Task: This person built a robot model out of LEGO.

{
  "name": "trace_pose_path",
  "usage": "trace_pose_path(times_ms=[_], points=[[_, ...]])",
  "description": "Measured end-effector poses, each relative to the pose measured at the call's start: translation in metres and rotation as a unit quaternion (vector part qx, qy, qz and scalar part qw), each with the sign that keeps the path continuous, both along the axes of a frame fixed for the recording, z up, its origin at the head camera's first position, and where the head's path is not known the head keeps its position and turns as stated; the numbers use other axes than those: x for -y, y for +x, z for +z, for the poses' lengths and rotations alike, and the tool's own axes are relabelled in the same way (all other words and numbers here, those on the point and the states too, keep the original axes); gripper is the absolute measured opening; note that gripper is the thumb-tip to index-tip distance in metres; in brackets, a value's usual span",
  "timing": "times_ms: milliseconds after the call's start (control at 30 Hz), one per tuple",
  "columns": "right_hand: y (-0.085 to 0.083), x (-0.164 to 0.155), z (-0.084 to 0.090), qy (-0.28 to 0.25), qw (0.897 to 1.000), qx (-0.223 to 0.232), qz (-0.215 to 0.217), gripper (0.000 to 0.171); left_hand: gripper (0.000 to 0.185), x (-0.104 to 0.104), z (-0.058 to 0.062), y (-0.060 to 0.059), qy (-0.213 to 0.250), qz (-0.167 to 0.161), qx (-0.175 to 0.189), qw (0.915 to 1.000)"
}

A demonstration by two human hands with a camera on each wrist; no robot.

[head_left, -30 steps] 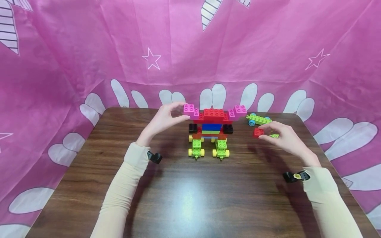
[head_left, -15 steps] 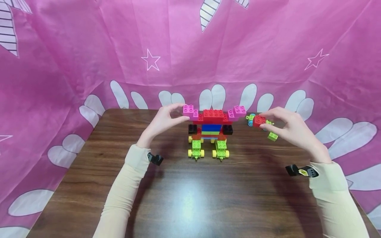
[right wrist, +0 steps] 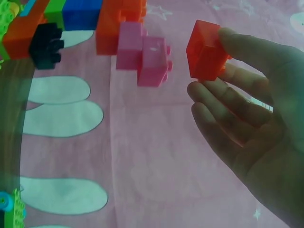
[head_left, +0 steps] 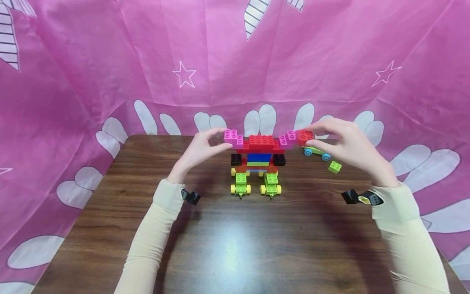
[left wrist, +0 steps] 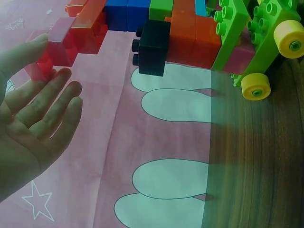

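On the table stands a figure built of toy building bricks, with a red brick on top and stepped pink bricks at both sides. At its left end my left hand pinches the outermost pink brick between thumb and fingers. My right hand holds a loose red brick by thumb and fingertips. In the right wrist view a gap parts that brick from the right-hand pink brick. Black bricks stick out lower down, and green wheeled bases with yellow wheels carry the figure.
Behind the right hand, a green wheeled base with blue wheels stands on the table. A small green brick lies nearer. Pink printed cloth hangs close behind the table and along its sides.
My right hand has carried the red brick up and leftward, from beside the loose green pieces to the figure's right pink end. The left hand keeps its pinch on the pink brick.
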State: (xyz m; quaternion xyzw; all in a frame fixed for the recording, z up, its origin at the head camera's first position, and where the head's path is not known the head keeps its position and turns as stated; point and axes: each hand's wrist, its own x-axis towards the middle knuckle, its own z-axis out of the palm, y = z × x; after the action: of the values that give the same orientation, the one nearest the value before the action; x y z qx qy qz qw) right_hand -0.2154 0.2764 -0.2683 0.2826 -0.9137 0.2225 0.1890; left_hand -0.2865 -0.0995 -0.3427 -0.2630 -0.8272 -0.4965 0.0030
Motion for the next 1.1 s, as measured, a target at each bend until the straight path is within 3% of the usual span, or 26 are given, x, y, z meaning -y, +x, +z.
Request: trace_pose_path(times_ms=[267, 467, 700, 1100], points=[[-0.015, 0.025, 0.009, 0.013, 0.999, 0.020, 0.028, 0.035, 0.049, 0.001, -0.001, 0.000, 0.001, 0.003, -0.009, 1.0000], [-0.025, 0.044, 0.011, 0.029, 0.997, 0.063, 0.043, 0.035, 0.047, 0.000, -0.002, 0.000, 0.004, 0.008, -0.010, 0.9999], [-0.036, 0.059, 0.011, 0.042, 0.995, 0.060, 0.073, 0.033, 0.050, -0.002, -0.001, 0.001, 0.000, 0.004, -0.002, 1.0000], [-0.049, 0.076, 0.013, 0.049, 0.990, 0.100, 0.086, 0.032, 0.050, -0.001, -0.001, 0.000, 0.000, 0.005, -0.008, 1.0000]])
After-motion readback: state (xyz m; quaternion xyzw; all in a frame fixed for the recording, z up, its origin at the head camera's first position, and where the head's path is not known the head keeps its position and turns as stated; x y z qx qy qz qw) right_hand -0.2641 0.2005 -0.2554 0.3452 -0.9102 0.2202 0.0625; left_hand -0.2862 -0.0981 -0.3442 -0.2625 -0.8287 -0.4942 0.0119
